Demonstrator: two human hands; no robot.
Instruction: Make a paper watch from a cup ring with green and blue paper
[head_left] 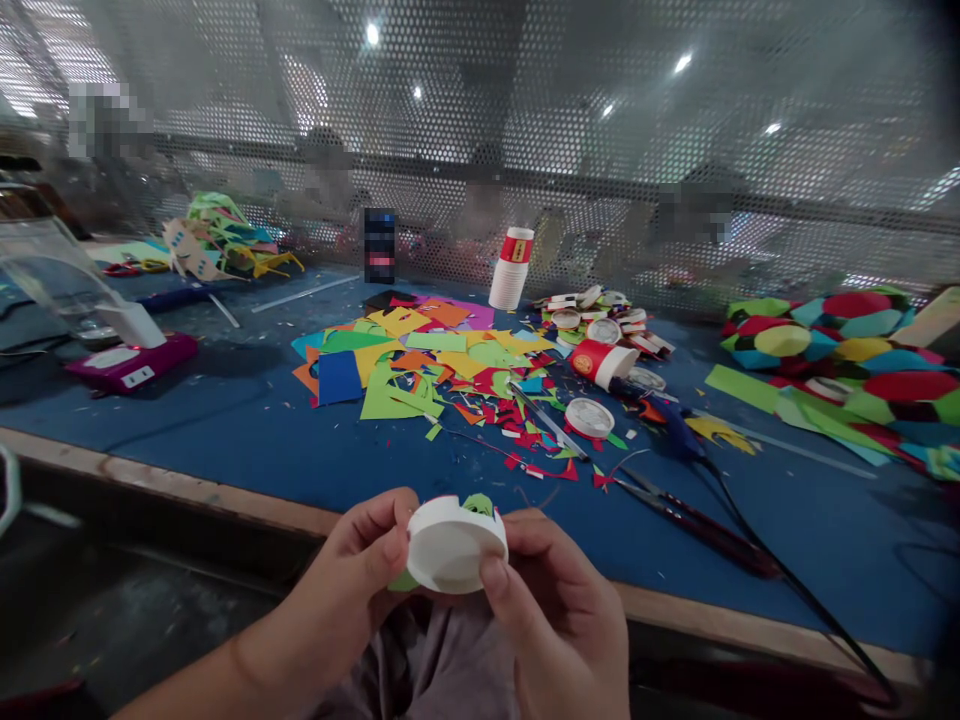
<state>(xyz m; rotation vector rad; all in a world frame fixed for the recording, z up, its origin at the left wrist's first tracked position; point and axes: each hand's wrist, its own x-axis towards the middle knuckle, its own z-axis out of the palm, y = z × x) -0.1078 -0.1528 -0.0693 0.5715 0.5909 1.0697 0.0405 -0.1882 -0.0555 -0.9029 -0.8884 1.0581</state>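
Just in front of the table's near edge, a white paper cup bottom [450,555], cut down to a shallow ring, is held between both hands. Its round base faces me, and a bit of green paper [478,505] shows at its upper rim. My left hand [367,560] pinches the left side, thumb and fingers closed on the rim. On the other side, my right hand [559,600] grips the rim with the thumb pressed on the base. Part of the right fingers is hidden behind the cup bottom.
Coloured paper sheets and scraps [427,355] cover the middle of the blue table [247,430]. Scissors [697,525] and a glue gun [682,430] with its cable lie at right. A cup stack [511,270], cut cup bottoms [590,418], a purple power strip [131,360] and a phone [379,245] stand around.
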